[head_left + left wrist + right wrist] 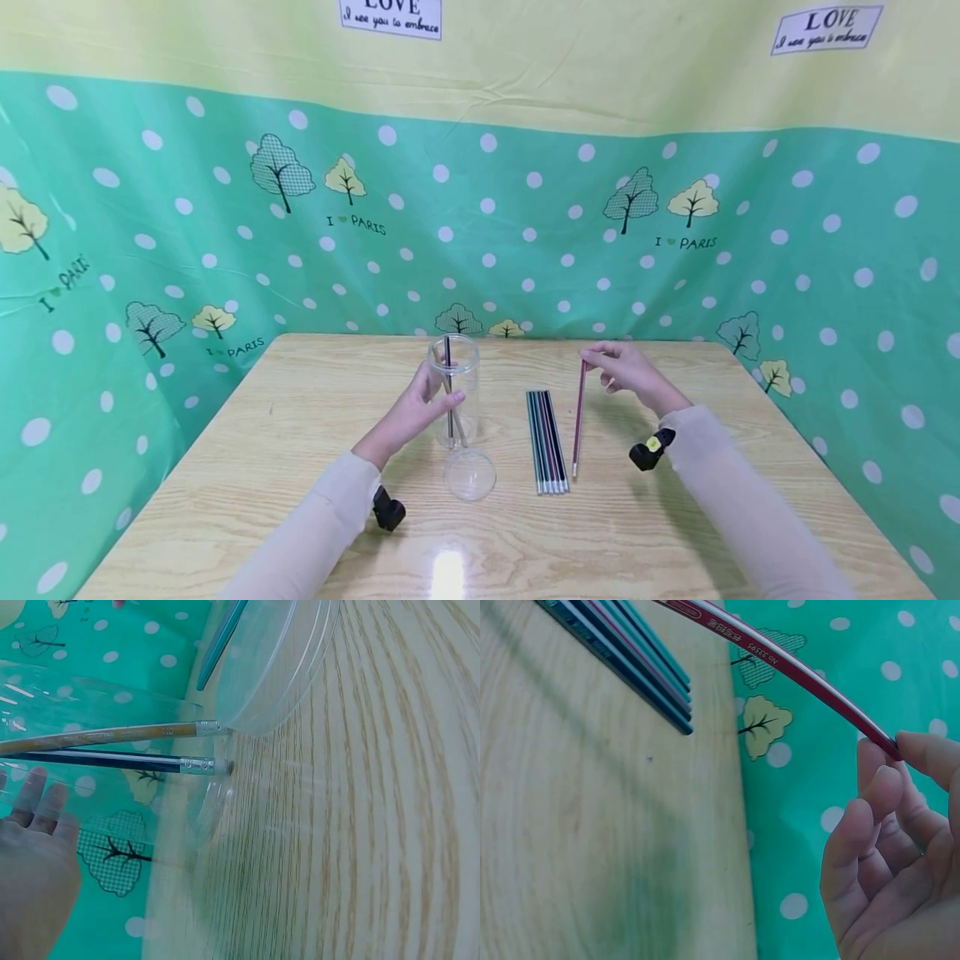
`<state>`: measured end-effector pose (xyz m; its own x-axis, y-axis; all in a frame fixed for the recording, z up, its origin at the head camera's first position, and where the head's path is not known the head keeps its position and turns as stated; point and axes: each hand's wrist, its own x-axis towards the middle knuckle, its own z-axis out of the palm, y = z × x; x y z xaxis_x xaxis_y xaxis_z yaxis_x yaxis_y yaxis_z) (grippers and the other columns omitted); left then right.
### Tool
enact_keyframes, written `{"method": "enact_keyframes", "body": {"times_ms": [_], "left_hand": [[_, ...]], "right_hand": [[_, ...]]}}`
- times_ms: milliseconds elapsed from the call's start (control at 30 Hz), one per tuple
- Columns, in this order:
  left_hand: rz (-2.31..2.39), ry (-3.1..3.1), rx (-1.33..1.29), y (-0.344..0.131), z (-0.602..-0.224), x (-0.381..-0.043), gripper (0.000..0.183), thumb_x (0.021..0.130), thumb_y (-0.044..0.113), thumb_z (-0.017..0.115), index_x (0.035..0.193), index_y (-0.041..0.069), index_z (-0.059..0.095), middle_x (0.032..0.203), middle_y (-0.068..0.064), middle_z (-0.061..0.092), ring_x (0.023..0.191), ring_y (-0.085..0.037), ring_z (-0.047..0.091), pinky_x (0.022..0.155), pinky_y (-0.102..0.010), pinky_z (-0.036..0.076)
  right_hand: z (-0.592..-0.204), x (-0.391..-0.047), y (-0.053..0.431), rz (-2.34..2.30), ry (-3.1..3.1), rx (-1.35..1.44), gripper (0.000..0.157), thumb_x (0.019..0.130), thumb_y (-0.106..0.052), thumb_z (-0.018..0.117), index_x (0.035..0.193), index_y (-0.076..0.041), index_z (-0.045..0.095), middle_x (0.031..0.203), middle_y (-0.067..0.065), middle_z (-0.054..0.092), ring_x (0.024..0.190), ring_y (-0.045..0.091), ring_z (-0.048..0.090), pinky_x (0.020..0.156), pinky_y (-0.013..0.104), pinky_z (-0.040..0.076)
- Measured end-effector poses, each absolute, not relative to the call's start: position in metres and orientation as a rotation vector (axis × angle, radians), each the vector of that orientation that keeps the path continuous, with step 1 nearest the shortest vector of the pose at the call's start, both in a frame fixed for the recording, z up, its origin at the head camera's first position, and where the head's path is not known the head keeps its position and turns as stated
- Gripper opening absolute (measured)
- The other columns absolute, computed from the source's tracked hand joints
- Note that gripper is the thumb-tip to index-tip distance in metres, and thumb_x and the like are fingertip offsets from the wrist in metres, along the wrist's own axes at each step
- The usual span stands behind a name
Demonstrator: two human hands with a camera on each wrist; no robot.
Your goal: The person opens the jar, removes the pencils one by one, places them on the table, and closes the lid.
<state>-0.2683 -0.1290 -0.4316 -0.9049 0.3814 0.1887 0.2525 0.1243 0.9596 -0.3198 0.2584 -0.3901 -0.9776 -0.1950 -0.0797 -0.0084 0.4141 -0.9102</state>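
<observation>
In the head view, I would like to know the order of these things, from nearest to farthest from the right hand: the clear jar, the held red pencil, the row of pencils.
1. Held red pencil: pinched by the right hand at its upper end.
2. Row of pencils: lying just left of the held red pencil.
3. Clear jar: farthest left of the three.

Two pencils slant inside a clear jar; fingers touch it; a lid lies beside it.
</observation>
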Motion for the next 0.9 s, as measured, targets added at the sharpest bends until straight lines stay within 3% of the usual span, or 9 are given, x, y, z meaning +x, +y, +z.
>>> {"method": "enact_keyframes", "body": {"times_ms": [167,300,400,600,767,900], "left_hand": [[1.904,2.282,0.637,-0.129,-0.431,-0.269,0.078,0.097,0.032,0.068,0.158,0.031,0.02,0.163,-0.008,0.026,0.15,-0.026,0.017,0.118,-0.056,0.015],[1.882,2.32,0.624,-0.129,-0.431,-0.27,0.082,0.095,0.035,0.07,0.159,0.037,0.018,0.162,-0.004,0.028,0.15,-0.025,0.018,0.118,-0.057,0.014],[1.877,2.329,0.628,-0.129,-0.431,-0.27,0.082,0.095,0.035,0.07,0.159,0.035,0.018,0.163,-0.007,0.027,0.15,-0.026,0.018,0.118,-0.058,0.014],[1.88,2.307,0.645,-0.129,-0.43,-0.27,0.078,0.097,0.034,0.069,0.158,0.03,0.02,0.164,-0.006,0.025,0.151,-0.027,0.016,0.118,-0.058,0.015],[1.883,2.309,0.644,-0.13,-0.431,-0.271,0.08,0.097,0.033,0.069,0.159,0.036,0.019,0.162,-0.002,0.028,0.151,-0.025,0.017,0.119,-0.056,0.014],[1.885,2.31,0.655,-0.13,-0.432,-0.271,0.08,0.096,0.033,0.069,0.158,0.04,0.018,0.162,-0.006,0.029,0.15,-0.025,0.019,0.118,-0.056,0.015]], "right_hand": [[-0.398,-0.32,0.258,-1.593,2.477,-0.196,0.044,0.099,-0.041,0.064,0.124,-0.005,0.062,0.11,0.008,0.064,0.064,0.013,0.051,0.065,0.035,0.053],[-0.407,-0.324,0.259,-1.569,2.471,-0.203,0.054,0.099,-0.042,0.064,0.133,0.0,0.058,0.111,0.009,0.064,0.063,0.012,0.05,0.062,0.032,0.052],[-0.414,-0.326,0.258,-1.558,2.453,-0.215,0.058,0.1,-0.039,0.063,0.138,0.004,0.053,0.111,0.01,0.064,0.063,0.012,0.049,0.06,0.03,0.05],[-0.422,-0.324,0.249,-1.562,2.427,-0.168,0.049,0.101,-0.034,0.062,0.134,0.002,0.057,0.11,0.01,0.065,0.063,0.012,0.049,0.06,0.027,0.05],[-0.427,-0.324,0.242,-1.535,2.444,-0.201,0.046,0.102,-0.031,0.06,0.132,0.004,0.057,0.11,0.013,0.065,0.064,0.015,0.051,0.06,0.028,0.051],[-0.434,-0.327,0.237,-1.531,2.446,-0.177,0.043,0.102,-0.028,0.061,0.13,0.004,0.057,0.106,0.012,0.065,0.067,0.018,0.054,0.061,0.028,0.052]]}}
